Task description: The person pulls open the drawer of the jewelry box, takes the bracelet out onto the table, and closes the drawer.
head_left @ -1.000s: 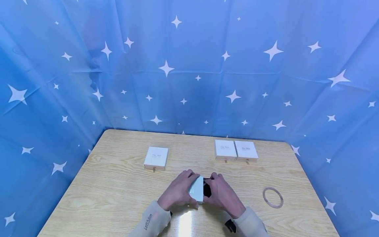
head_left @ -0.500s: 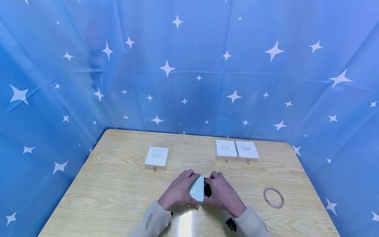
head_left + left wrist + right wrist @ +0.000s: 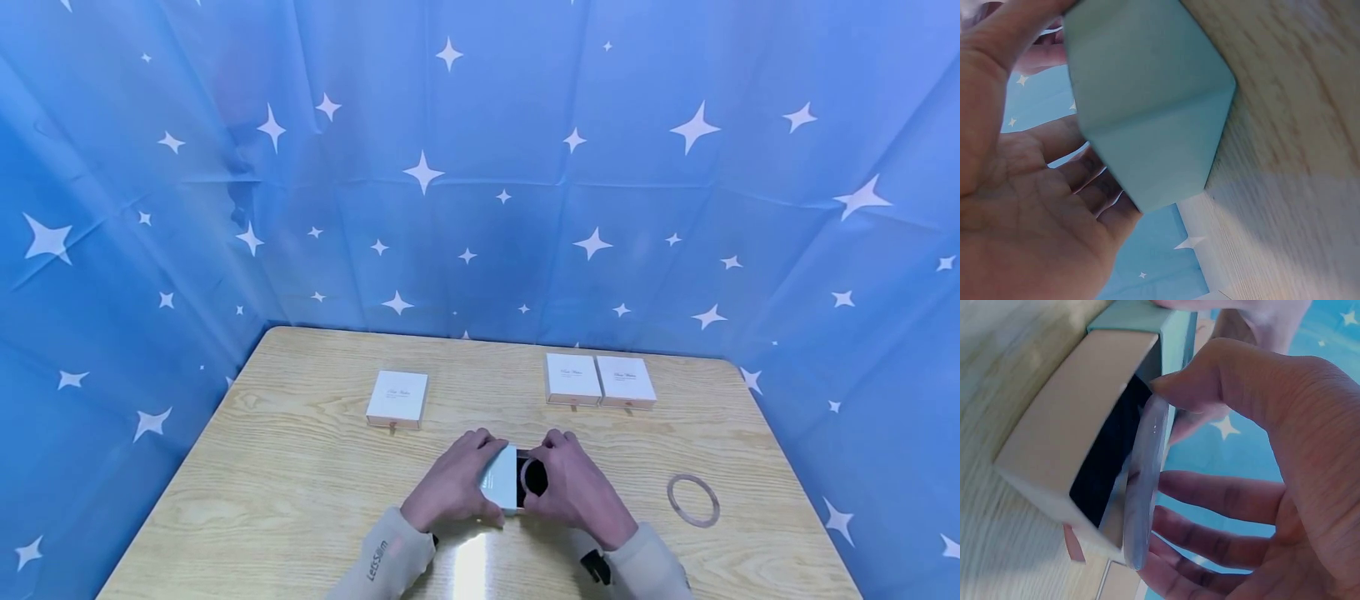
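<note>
The bangle [image 3: 1145, 481] tilts between the thumb and fingertips of the right hand [image 3: 577, 487], over the partly drawn-out drawer [image 3: 1066, 412]; whether it touches the drawer's inside is hard to tell. Palms face inward: right fingers pinch the bangle, while the left hand [image 3: 452, 483] grips the green sleeve [image 3: 1154, 106].

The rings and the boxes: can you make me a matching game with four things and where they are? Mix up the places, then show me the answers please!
Things
1. Green box cover
2. Ring at the open pink drawer
3. Other ring
4. White box on its own

Places
A. Held by the right hand
B. Left of the side-by-side boxes
C. Held by the left hand
D. Flat on the table, right of both hands

Answers
1-C
2-A
3-D
4-B
</note>
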Tool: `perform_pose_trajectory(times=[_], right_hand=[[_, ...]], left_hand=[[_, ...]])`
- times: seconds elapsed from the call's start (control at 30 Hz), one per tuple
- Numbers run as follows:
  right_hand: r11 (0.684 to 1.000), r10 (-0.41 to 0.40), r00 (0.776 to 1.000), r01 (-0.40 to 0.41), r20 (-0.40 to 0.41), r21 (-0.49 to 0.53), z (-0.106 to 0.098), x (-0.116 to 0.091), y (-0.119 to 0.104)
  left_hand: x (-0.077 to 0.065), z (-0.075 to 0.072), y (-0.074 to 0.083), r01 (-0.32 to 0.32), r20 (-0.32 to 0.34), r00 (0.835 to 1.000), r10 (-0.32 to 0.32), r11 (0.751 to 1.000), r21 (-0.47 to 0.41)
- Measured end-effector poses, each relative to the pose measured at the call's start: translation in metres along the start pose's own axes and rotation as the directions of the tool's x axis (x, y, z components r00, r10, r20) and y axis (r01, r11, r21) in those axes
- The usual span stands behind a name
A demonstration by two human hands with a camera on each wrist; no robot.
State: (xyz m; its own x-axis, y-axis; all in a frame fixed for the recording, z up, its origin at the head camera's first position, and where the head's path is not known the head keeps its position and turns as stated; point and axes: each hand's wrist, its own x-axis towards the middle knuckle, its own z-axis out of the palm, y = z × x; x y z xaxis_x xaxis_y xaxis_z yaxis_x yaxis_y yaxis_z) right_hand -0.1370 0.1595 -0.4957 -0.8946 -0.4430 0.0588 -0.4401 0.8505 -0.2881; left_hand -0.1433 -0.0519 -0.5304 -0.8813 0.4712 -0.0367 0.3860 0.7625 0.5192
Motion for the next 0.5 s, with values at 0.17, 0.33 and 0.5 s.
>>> perform_pose_trajectory(times=[0.17, 0.33, 0.5], right_hand=[[1.000, -0.025, 0.995, 0.024, -0.093, -0.006, -0.005, -0.005, 0.008], [1.000, 0.008, 0.988, -0.008, -0.152, -0.001, -0.011, -0.010, 0.019], [0.994, 0.090, 0.983, -0.079, -0.158, 0.070, -0.014, -0.019, 0.032]], left_hand=[[0.000, -0.001, 0.000, -0.002, -0.003, 1.000, 0.002, 1.000, -0.002], [0.001, -0.001, 0.001, 0.009, 0.002, 1.000, -0.009, 1.000, -0.012], [0.001, 0.000, 0.000, 0.025, 0.025, 0.999, -0.025, 1.000, -0.003]])
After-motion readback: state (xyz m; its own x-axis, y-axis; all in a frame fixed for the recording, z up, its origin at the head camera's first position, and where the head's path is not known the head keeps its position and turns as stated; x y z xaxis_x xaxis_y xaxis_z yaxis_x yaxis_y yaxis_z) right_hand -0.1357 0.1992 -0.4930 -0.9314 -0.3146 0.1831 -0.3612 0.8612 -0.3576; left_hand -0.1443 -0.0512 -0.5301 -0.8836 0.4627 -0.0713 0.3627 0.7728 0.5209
